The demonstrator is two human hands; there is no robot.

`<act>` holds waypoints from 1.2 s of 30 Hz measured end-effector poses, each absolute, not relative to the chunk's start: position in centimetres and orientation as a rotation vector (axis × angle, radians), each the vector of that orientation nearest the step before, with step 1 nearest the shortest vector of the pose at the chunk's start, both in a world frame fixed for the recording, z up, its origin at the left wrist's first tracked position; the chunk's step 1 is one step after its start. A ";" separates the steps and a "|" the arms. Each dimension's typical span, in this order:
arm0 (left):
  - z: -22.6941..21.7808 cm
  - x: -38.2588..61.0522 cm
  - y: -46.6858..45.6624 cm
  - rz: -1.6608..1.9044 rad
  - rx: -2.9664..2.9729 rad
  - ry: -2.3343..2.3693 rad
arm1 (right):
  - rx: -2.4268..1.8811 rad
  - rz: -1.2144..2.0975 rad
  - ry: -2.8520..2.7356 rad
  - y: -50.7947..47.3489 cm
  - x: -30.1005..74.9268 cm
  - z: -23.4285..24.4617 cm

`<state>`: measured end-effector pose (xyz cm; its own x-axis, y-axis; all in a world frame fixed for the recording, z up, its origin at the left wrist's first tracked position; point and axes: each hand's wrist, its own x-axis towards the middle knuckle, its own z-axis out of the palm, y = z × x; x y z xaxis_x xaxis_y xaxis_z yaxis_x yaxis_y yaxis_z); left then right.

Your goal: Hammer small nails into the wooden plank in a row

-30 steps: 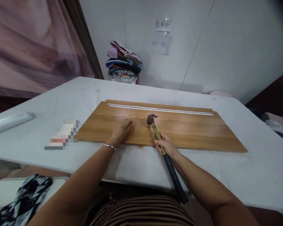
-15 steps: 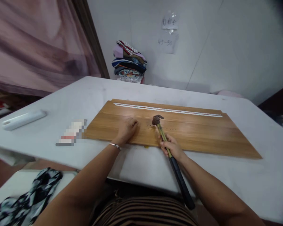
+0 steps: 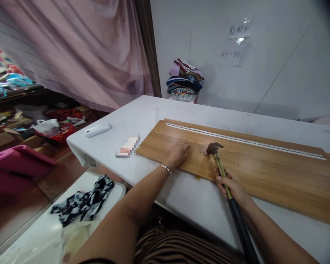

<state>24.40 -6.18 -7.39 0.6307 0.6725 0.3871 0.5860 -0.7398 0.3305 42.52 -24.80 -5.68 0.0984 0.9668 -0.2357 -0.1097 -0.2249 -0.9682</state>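
Observation:
My right hand (image 3: 231,185) is wrapped around the upper handle of a claw hammer (image 3: 236,216), and the black grip reaches down toward my body. The hammer's rusty head is over a wooden board (image 3: 264,167), by a row of small dark marks that look like nails or holes. On the board to the left, my left hand (image 3: 179,153) lies with its fingers curled together. Whatever may be between those fingertips is too small to make out. Two white strips (image 3: 244,140) run along the board's far side.
The board lies on a white table (image 3: 126,117). A white long object (image 3: 98,130) and a blurred-out item (image 3: 128,146) are at left. Folded cloths (image 3: 184,80) stand behind. A patterned cloth (image 3: 85,201) lies on a lower white surface. A pink curtain (image 3: 107,47) hangs at left.
My view has turned left, so the board, hammer and hands appear further right, and shelves and boxes show at left. Both hands keep about the same place on the board.

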 end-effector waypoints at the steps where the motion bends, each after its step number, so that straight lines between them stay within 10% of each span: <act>1: -7.4 24.4 -6.1 0.740 2.676 1.039 | -1.354 1.343 -0.935 -24.8 42.5 -5.7; 36: -6.5 24.4 -5.9 0.703 2.753 1.063 | -1.267 1.335 -0.915 -24.1 42.4 -5.7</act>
<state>24.42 -5.95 -6.51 0.6480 0.6589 0.3820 0.6091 -0.7495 0.2594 42.37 -24.15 -5.73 0.0906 0.9770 -0.1930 -0.1725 -0.1754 -0.9693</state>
